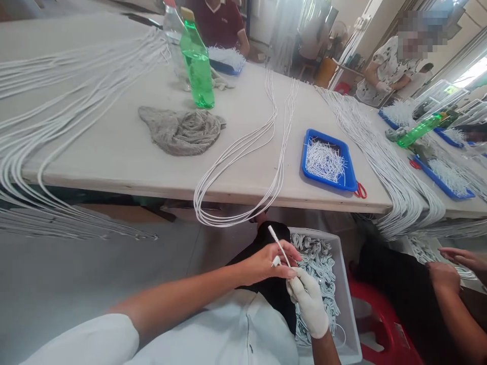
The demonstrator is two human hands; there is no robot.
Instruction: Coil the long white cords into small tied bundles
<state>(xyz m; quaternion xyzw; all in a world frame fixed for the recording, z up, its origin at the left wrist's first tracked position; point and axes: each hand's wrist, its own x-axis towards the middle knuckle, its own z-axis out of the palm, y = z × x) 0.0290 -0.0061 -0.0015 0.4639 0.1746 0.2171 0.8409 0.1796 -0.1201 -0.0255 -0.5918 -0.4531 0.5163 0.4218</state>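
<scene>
My bare left hand (266, 262) is closed, pinching a thin white cord (277, 243) whose tip points up and to the left. My right hand (309, 300), in a white glove, is closed right next to the left fingers, touching the same cord at its lower end. Both hands hover below the table edge, over my lap and a white bin (348, 304) filled with white cords. A few looped white cords (243, 152) hang off the table edge just above my hands.
A blue tray (344, 152) of short white pieces lies on the table (114, 152), red scissors (360, 191) beside it. A grey rag (182, 131) and green bottle (198, 63) stand farther back. Cord bundles drape left and right. Another person's hands (456, 266) work at right.
</scene>
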